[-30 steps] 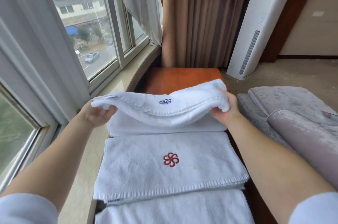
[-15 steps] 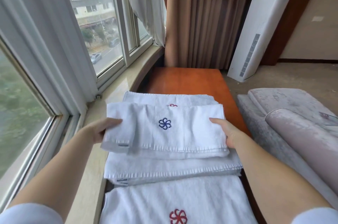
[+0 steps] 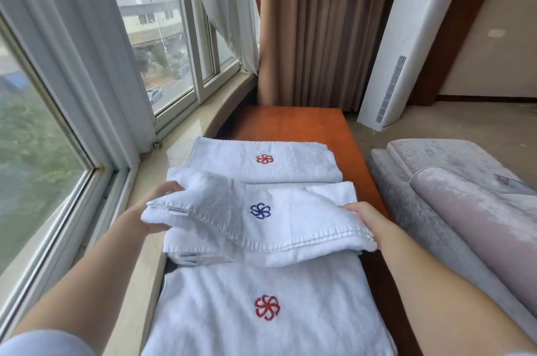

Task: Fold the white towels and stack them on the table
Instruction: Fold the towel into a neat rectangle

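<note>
A white towel with a blue flower emblem [image 3: 279, 219] is held just above the middle of the wooden table [image 3: 293, 123]. My left hand [image 3: 154, 210] grips its left end, lifted and folding toward the right. My right hand [image 3: 366, 220] grips its right end. Under it lies another white towel [image 3: 203, 251], mostly hidden. A folded towel with a red emblem [image 3: 261, 160] lies farther back. A third red-emblem towel [image 3: 261, 309] lies flat nearest me.
A marble window sill [image 3: 151, 169] and large windows run along the left. A grey upholstered seat [image 3: 453, 195] stands close on the right. Brown curtains [image 3: 319, 27] and a white floor air conditioner [image 3: 406, 44] stand behind the table.
The blue-emblem towel came down from the air onto the stack nearer me. Now my left hand lifts its left end and carries it rightward over the towel.
</note>
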{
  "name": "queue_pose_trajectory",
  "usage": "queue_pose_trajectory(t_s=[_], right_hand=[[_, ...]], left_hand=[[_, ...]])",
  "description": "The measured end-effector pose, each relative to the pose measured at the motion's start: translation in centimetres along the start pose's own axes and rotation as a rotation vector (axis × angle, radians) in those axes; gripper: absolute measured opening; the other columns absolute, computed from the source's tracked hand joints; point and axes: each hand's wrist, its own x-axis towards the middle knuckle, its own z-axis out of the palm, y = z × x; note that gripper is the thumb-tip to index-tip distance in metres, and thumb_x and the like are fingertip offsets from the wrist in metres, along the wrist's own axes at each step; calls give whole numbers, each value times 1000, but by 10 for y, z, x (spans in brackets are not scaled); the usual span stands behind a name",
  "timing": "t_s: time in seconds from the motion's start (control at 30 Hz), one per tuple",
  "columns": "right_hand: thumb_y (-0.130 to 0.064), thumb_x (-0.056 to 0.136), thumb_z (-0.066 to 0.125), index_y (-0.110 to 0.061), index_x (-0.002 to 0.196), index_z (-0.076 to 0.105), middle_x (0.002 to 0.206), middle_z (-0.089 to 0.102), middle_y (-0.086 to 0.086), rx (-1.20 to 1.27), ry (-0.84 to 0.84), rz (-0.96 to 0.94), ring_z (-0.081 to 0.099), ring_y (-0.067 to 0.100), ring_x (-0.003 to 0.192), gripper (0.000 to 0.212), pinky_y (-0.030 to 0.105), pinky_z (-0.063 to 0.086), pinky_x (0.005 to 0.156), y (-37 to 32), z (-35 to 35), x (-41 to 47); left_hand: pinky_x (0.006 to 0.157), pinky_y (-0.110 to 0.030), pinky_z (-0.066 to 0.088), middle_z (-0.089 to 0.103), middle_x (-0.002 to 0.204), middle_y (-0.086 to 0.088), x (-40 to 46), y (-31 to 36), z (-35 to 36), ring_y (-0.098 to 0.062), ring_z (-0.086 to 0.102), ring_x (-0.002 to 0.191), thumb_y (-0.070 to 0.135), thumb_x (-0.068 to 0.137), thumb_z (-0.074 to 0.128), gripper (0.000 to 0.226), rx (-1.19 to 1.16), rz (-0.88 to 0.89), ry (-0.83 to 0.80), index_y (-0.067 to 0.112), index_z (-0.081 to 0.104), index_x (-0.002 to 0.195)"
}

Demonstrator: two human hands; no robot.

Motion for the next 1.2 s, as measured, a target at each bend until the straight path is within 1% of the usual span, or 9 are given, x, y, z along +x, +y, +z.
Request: queue_pose_trajectory(t_s=[0.07, 0.17, 0.37, 0.5, 0.6, 0.7, 0.87, 1.07, 1.2], right_hand=[[-20, 61, 72, -9, 62, 67, 67, 62, 11, 61, -68, 30, 62, 27, 64, 12, 31, 48, 64, 4, -14, -11], [-23, 45, 79, -8, 67, 72, 73, 65, 16, 32, -186, 83, 65, 32, 69, 28, 39, 53, 68, 17, -35, -19], [-16, 54, 90, -1, 103, 75, 118, 67, 22, -137, -448, 223, 67, 37, 105, 54, 46, 57, 81, 42, -50, -29], [-33, 66, 86, -5, 120, 67, 114, 70, 18, -155, -354, 227, 69, 31, 101, 63, 43, 55, 85, 46, -41, -29], [-20, 74, 82, -4, 120, 67, 122, 66, 19, -207, -387, 272, 63, 34, 113, 51, 48, 47, 100, 46, -43, -31], [-6, 71, 81, -5, 121, 67, 124, 65, 19, -200, -441, 315, 64, 35, 113, 52, 49, 52, 90, 47, -47, -32], [-1, 80, 71, -6, 127, 59, 118, 68, 18, -375, -331, 352, 64, 34, 111, 49, 50, 49, 96, 53, -32, -31], [-14, 73, 74, -1, 125, 61, 105, 72, 19, -107, -137, 137, 69, 33, 96, 55, 42, 52, 87, 49, -34, -23], [-22, 72, 82, -4, 137, 47, 127, 57, 16, -465, 96, 131, 57, 34, 114, 75, 46, 46, 101, 60, -20, -13]], left_hand=[[45, -20, 45, 57, 50, -9, -22, -2, -4, -21, 59, 44, 15, 79, 60, 15, 13, -96, -90, 5, 53, 70], [75, -38, 50, 64, 88, -27, -51, -15, -15, -36, 64, 79, 13, 48, 70, 51, 123, -313, -251, -12, 64, 92], [105, -55, 40, 64, 117, -27, -63, -45, -25, -39, 65, 103, -8, 49, 81, 68, 357, -537, -352, -8, 64, 115], [87, -52, 53, 68, 113, -23, -64, -55, -17, -36, 65, 106, 8, 55, 87, 68, 293, -476, -173, -1, 62, 117], [74, -48, 59, 70, 107, -24, -64, -49, -22, -35, 71, 91, -6, 60, 82, 59, 378, -517, -129, -4, 64, 117], [64, -48, 59, 70, 105, -25, -58, -43, -24, -39, 71, 89, -10, 68, 76, 48, 535, -560, -139, -7, 65, 115], [94, -51, 51, 69, 106, -28, -54, -50, -5, -38, 66, 103, -8, 72, 78, 41, 649, -601, -75, -10, 62, 110], [85, -47, 55, 71, 105, -22, -53, -48, -14, -34, 68, 99, -7, 70, 79, 44, 425, -429, -57, -7, 64, 111], [87, -43, 54, 65, 100, -17, -44, -58, 0, -31, 64, 94, -9, 71, 78, 32, 558, -253, 171, -4, 64, 100]])
